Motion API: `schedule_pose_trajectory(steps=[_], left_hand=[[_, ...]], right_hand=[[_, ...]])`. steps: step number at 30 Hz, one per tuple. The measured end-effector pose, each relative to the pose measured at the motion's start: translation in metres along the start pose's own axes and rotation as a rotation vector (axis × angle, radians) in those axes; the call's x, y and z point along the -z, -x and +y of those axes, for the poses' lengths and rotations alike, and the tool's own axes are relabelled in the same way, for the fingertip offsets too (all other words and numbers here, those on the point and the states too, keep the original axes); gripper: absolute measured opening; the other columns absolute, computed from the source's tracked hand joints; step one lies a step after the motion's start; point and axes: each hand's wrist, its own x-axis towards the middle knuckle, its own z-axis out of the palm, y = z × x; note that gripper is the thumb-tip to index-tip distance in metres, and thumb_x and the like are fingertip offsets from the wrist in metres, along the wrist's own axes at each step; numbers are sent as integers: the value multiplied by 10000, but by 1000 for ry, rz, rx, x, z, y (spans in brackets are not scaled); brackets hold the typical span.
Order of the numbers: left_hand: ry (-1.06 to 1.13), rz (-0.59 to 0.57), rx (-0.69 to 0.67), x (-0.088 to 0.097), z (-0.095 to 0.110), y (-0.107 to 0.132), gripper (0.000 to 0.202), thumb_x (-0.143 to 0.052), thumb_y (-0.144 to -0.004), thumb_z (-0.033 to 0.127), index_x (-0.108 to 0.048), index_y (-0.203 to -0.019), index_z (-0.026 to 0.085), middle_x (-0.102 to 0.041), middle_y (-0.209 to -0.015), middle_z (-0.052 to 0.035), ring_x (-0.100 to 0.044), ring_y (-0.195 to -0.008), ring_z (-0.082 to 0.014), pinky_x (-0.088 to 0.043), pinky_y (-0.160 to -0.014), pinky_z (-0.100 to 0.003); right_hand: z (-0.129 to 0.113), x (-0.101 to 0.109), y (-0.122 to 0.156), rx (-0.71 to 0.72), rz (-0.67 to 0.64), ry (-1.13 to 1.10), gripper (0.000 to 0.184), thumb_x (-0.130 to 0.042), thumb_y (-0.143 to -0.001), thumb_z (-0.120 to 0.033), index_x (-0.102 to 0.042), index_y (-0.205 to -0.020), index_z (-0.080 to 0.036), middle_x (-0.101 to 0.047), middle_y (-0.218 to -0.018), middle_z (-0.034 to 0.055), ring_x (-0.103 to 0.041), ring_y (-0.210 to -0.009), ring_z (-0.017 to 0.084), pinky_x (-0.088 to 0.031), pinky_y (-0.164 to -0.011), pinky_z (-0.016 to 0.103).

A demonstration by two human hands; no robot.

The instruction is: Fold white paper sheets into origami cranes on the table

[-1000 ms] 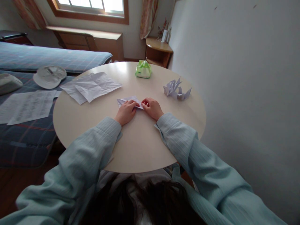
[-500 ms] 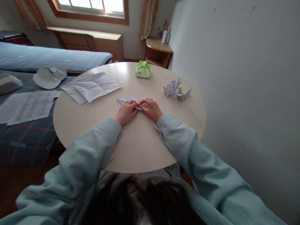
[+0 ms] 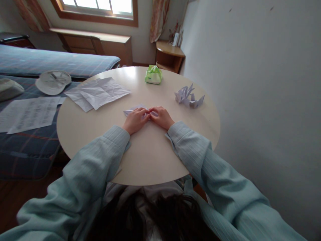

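Observation:
A small folded white paper (image 3: pixel 134 109) lies near the middle of the round beige table (image 3: pixel 100 127). Both hands rest on it with fingers curled and fingertips meeting. My left hand (image 3: pixel 135 120) presses the paper's left part; my right hand (image 3: pixel 162 117) pinches its right end. Most of the paper is hidden under the fingers. Pale blue sleeves cover both arms.
Creased white sheets (image 3: pixel 96 92) lie at the table's left. A green tissue pack (image 3: pixel 153 74) stands at the far side, folded paper figures (image 3: pixel 188 95) at the right. A bed with papers (image 3: pixel 27 113) and a white cap (image 3: pixel 53 81) is on the left, a wall on the right.
The hands have drawn closer together over the folded paper until the fingertips meet. The paper's left tip has shifted slightly left. Nothing else has moved.

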Motion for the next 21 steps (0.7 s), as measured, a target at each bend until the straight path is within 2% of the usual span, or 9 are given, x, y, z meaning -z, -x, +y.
schedule_pose_trajectory(steps=[5, 13, 21], left_hand=[[38, 26, 53, 1, 2, 0, 250, -424, -816, 271, -618, -945, 182, -631, -940, -48, -575, -841, -161, -438, -778, -287], [19, -11, -16, -2, -2, -1, 247, -408, -812, 251, -621, -919, 186, -618, -971, -46, -537, -915, -172, -417, -843, -313], [0, -46, -28, -2, -3, -1, 260, -404, -801, 235, -613, -945, 182, -598, -1005, -54, -518, -949, -185, -409, -869, -333]], right_hand=[[-1, -1, 1, 18, -2, 12, 184, -565, -735, -276, -622, -883, -184, -651, -929, 46, -549, -931, 175, -391, -863, 317], [3, -2, -1, 10, -20, 15, 131, -556, -730, -209, -605, -849, -187, -640, -939, 39, -537, -938, 171, -376, -878, 322], [2, -1, -2, 9, -23, 13, 132, -517, -740, -161, -601, -841, -179, -636, -940, 43, -533, -948, 172, -370, -888, 322]])
